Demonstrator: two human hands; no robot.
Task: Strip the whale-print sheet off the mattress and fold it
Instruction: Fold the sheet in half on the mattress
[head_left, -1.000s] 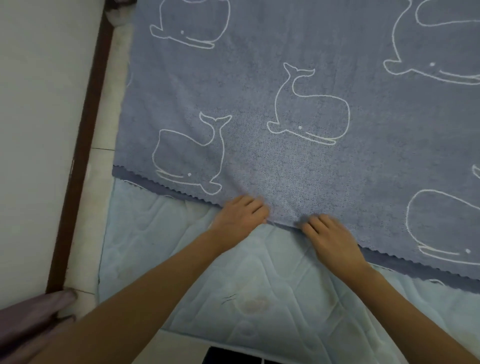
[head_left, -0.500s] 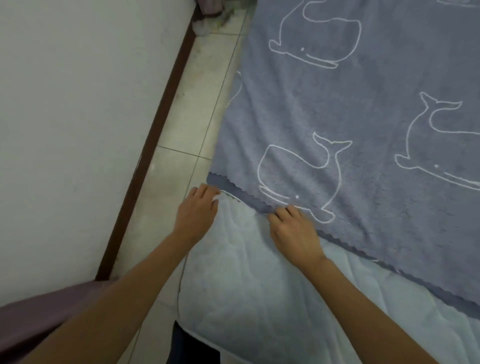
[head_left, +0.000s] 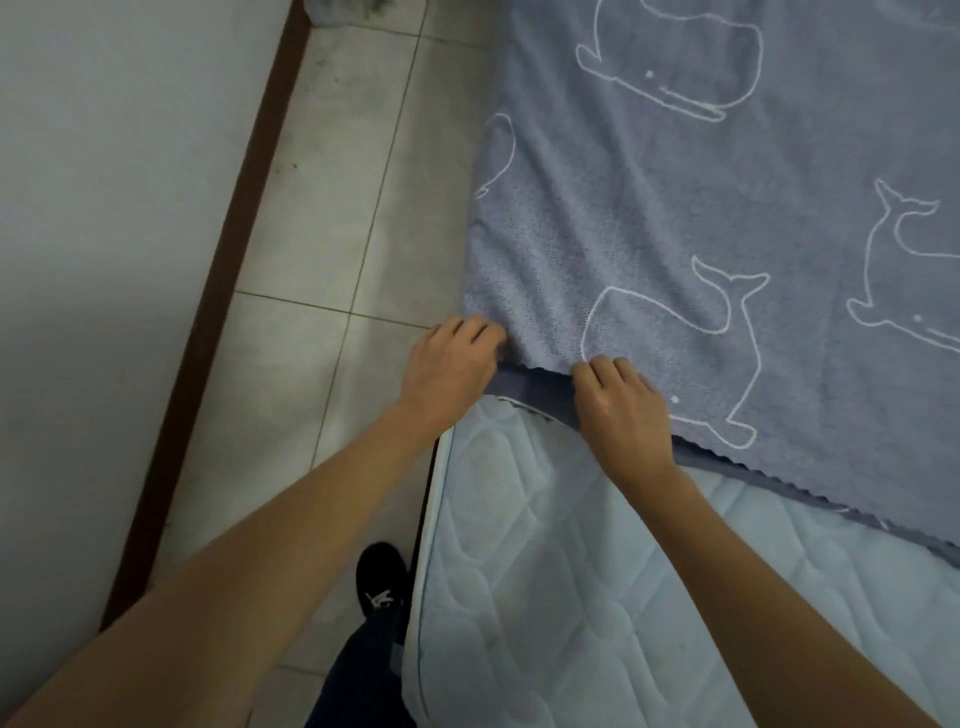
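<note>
Whale-print sheet (head_left: 675, 208): clamps its corner in left hand (head_left: 451, 366) grip, pinches scalloped edge with right hand (head_left: 626, 413), above bare mattress (head_left: 571, 571).

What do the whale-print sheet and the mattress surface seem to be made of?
The whale-print sheet looks like soft terry-like knit cloth, matte: grainy nap, scalloped edge. The mattress seems quilted fabric with slight sheen: stitched curved lines, puffy panels.
</note>
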